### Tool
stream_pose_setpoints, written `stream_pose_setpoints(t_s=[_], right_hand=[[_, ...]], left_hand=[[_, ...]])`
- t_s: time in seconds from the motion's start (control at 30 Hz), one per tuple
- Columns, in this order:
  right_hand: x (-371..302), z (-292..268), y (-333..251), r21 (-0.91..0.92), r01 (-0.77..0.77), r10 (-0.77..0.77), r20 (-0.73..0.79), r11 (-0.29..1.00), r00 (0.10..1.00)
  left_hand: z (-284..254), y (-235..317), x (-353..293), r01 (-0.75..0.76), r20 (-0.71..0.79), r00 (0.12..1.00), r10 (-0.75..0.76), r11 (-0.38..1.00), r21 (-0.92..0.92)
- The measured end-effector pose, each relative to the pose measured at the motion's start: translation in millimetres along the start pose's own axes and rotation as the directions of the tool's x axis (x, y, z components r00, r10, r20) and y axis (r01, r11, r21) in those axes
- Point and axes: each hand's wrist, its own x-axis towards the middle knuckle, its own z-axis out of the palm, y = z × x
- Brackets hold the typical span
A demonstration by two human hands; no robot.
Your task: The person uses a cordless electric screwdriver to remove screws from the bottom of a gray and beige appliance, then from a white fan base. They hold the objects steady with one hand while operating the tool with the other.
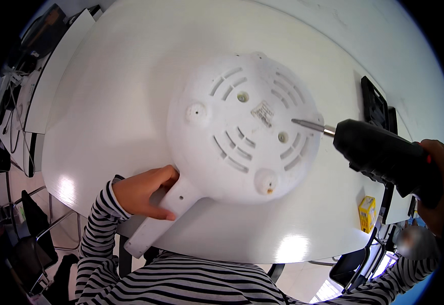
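A white round plastic appliance [242, 127] lies upside down on the white table [125, 86], its slotted base facing up. My left hand [146, 193] grips its flat white handle [163, 213] at the near edge of the table. My right hand [433, 183] holds a black electric screwdriver [384, 157]. Its metal bit [311, 124] points left, over the right side of the base, close to a screw hole [283, 136]. Another screw hole [242, 96] sits near the top of the base.
A small yellow box [367, 213] rests on the table at the right. A black flat object [377, 107] lies further back on the right. Chairs and cables stand on the floor at the left, and another chair is at the lower right.
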Motion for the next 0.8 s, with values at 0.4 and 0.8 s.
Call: stream_pose_setpoints(t_s=[0.4,0.8], right_hand=[[-30.3,13.9,14.4,0.051,0.041,-0.048,0.149,0.998,0.988],[-45.5,6.5,10.6,0.101,-0.276,0.184,0.524,0.956,0.832]], left_hand=[[-44.8,8.5,9.6,-0.101,0.312,0.949,-0.039,0.901,0.422],[-71.1,33.8,26.7,-0.236,0.433,0.901,-0.027,0.807,0.541]])
